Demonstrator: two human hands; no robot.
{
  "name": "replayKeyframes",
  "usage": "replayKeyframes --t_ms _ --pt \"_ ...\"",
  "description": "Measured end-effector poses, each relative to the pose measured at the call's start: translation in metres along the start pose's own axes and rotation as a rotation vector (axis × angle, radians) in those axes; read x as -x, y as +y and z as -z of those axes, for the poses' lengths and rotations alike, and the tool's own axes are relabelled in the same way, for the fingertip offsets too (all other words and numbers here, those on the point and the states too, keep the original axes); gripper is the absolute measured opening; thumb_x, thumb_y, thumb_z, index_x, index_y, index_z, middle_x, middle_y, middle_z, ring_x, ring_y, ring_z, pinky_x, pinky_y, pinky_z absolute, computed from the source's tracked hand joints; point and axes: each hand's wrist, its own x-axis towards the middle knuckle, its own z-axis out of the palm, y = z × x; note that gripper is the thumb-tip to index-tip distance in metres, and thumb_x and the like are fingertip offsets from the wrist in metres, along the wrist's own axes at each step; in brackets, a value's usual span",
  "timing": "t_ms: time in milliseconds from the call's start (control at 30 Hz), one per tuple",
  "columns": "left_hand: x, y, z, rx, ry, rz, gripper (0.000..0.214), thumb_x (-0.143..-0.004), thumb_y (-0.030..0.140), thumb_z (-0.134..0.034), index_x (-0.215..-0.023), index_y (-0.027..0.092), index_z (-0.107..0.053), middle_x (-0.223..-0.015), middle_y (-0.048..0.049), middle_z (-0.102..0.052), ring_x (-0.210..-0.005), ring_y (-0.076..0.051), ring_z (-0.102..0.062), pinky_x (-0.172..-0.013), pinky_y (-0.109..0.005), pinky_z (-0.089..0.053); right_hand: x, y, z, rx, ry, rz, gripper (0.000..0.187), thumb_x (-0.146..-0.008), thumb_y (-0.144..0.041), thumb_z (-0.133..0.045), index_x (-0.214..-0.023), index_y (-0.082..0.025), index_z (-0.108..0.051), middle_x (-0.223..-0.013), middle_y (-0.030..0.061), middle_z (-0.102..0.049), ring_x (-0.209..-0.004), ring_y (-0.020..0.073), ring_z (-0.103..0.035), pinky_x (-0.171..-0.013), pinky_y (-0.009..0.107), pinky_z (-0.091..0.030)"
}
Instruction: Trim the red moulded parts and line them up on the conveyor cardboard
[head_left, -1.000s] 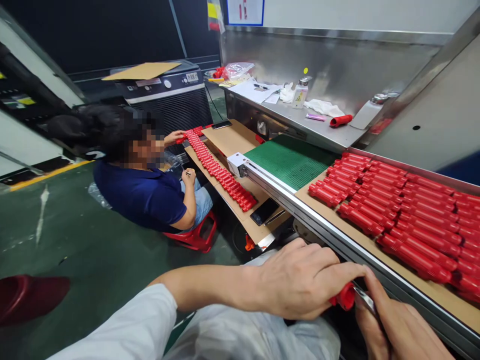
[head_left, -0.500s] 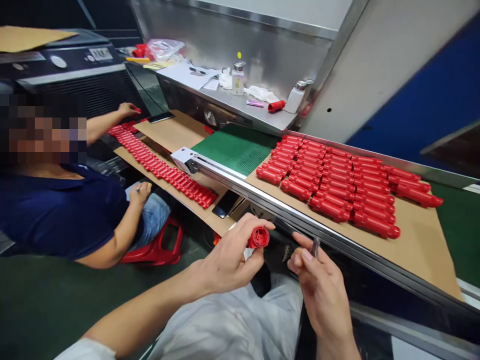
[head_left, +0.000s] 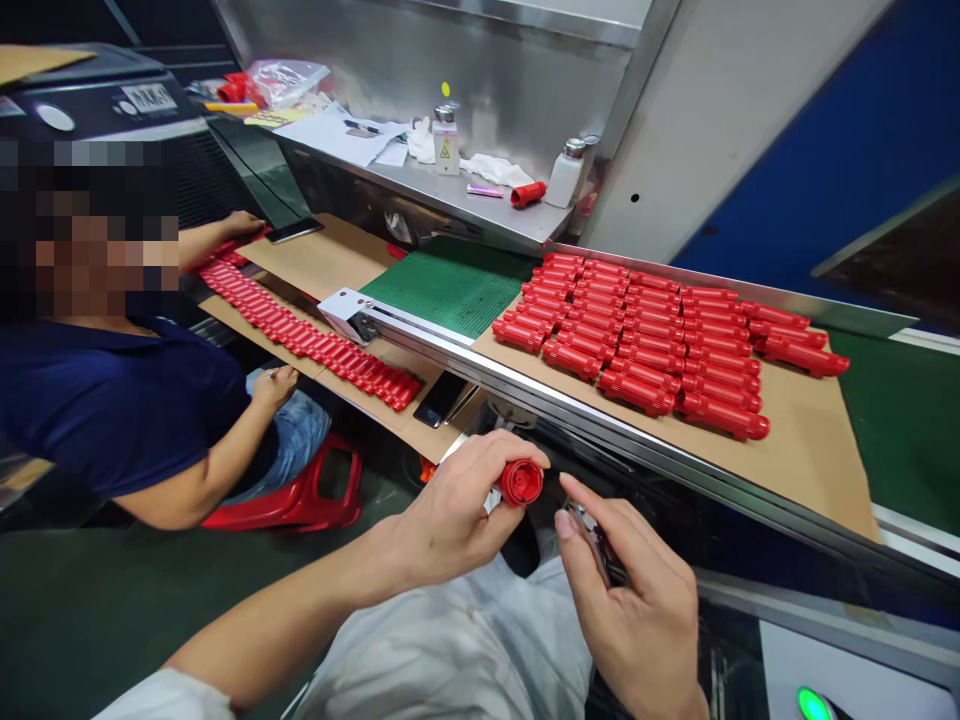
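My left hand [head_left: 466, 505] is wrapped round a red plastic tube [head_left: 521, 482], its open round end facing me; inner ribs show in the bore. Just right of it, my right hand [head_left: 634, 590] grips a small shiny metal tool [head_left: 589, 530] between thumb and fingers. The tool's tip is close to the tube's mouth but apart from it, and its kind is partly hidden by the fingers. Rows of similar red tubes [head_left: 645, 390] lie on a cardboard sheet [head_left: 810, 470] beyond my right hand.
A co-worker [head_left: 135, 410] sits at left beside a line of red parts [head_left: 300, 335] on cardboard. A metal rail [head_left: 442, 350] borders the green belt [head_left: 450, 285]. White bottles [head_left: 566, 175] stand on the steel shelf [head_left: 517, 220]. A phone [head_left: 440, 400] lies near my left hand.
My right hand has turned and moved slightly left, bringing the metal tool nearer the tube's mouth. My left hand keeps its hold. The view has shifted right; the co-worker's far hand is lower.
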Motion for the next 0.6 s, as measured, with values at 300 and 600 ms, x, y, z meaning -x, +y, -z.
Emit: replayKeyframes --t_ms 300,600 --pt "0.002 0.002 -0.011 0.245 0.045 0.200 0.023 -0.098 0.016 -0.068 -0.118 0.025 -0.061 -0.111 -0.0053 -0.074 -0.101 -0.019 -0.072 -0.092 -0.037 -0.059 0.026 0.019 -0.015 -0.420 0.062 -0.560 0.029 -0.098 -0.042 -0.078 -0.118 -0.022 -0.082 -0.086 0.0031 -0.077 -0.075 0.0165 -0.072 -0.068 0.025 -0.057" --pt "0.010 -0.001 -0.095 0.552 0.083 0.852 0.063 -0.072 0.057 -0.095 -0.098 0.028 -0.045 -0.117 -0.0074 -0.087 -0.108 -0.034 -0.083 -0.094 -0.045 -0.071 0.086 0.047 -0.047 -1.037 0.360 -0.842 0.067 -0.051 -0.052 -0.108 -0.085 -0.021 -0.059 -0.082 -0.0018 -0.067 -0.067 0.0105 -0.053 -0.066 0.024 -0.042"
